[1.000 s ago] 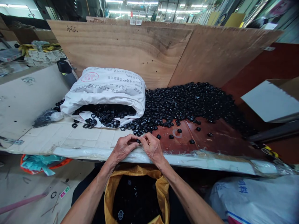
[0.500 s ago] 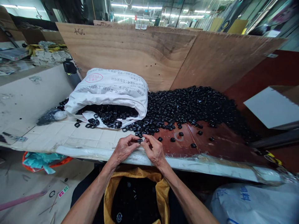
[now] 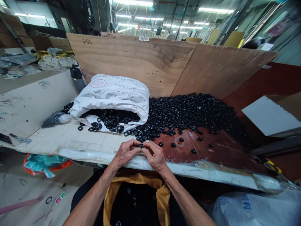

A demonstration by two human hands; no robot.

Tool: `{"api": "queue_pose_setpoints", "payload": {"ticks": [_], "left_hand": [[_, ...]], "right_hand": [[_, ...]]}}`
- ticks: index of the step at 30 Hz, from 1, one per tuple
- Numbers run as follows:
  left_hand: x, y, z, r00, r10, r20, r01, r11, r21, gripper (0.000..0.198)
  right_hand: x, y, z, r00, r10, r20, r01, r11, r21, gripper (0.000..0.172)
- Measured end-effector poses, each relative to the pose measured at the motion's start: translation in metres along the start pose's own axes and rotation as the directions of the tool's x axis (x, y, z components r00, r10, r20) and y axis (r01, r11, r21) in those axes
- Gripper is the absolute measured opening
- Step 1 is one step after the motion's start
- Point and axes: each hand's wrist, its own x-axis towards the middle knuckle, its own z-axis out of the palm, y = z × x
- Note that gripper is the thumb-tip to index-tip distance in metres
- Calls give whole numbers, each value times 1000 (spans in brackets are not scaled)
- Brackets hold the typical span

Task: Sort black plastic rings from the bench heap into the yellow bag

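Observation:
My left hand (image 3: 125, 153) and my right hand (image 3: 155, 155) meet at the table's front edge, fingertips pinched together on one small black plastic ring (image 3: 141, 146). Just beyond them lies a big heap of black plastic rings (image 3: 188, 110) on the dark red tabletop. A white printed sack (image 3: 113, 94) lies on its side to the left, its mouth open with more rings spilling out. Below my hands, between my forearms, hangs a yellow bag (image 3: 138, 197) with dark pieces inside.
Plywood boards (image 3: 145, 59) wall the back of the table. A cardboard sheet (image 3: 35, 103) covers the left side, with a small clear packet of black parts (image 3: 53, 118) on it. A white box (image 3: 272, 114) sits right. Another white sack (image 3: 256, 210) lies lower right; an orange basket (image 3: 44, 163) lower left.
Both hands stay together on the ring, fingers working slightly. The camera has tilted up a little, so the scene sits lower in view.

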Motion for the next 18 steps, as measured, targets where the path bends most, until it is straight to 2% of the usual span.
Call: {"api": "queue_pose_setpoints", "payload": {"ticks": [2,4,7,9,10,12,13,15,16,17,18], "left_hand": [[-5,3,2,1000,20,15,-21,999,38,22],[-17,5,7,999,45,-6,-44,991,124,21],[-44,9,13,990,134,-50,-115,952,283,21],[-61,14,12,983,183,15,-176,918,355,21],[-66,18,10,981,173,87,-193,907,374,19],[-64,24,4,974,96,207,-174,899,401,12],[-57,25,0,977,58,207,-142,896,421,11],[-34,24,-4,997,59,47,-74,878,473,15],[-20,20,-5,994,92,-53,-53,863,503,20],[-6,16,-4,985,131,-109,-53,844,534,26],[6,11,-2,979,163,-119,-68,822,566,30]], "right_hand": [[-4,-4,1,999,42,12,-42,999,8,14],[-12,-10,5,984,178,31,-180,982,64,14],[-29,-22,13,894,435,105,-448,871,203,19],[-38,-28,14,828,533,176,-561,800,215,23],[-40,-29,11,816,546,188,-576,796,186,26],[-40,-23,1,852,514,101,-521,851,63,28],[-37,-16,-7,885,466,-2,-466,884,-24,25],[-29,3,-24,921,311,-236,-363,904,-227,22],[-24,14,-32,924,238,-298,-330,891,-313,25],[-20,24,-39,934,183,-307,-296,878,-377,28],[-16,34,-43,950,144,-278,-254,872,-419,29]]}}
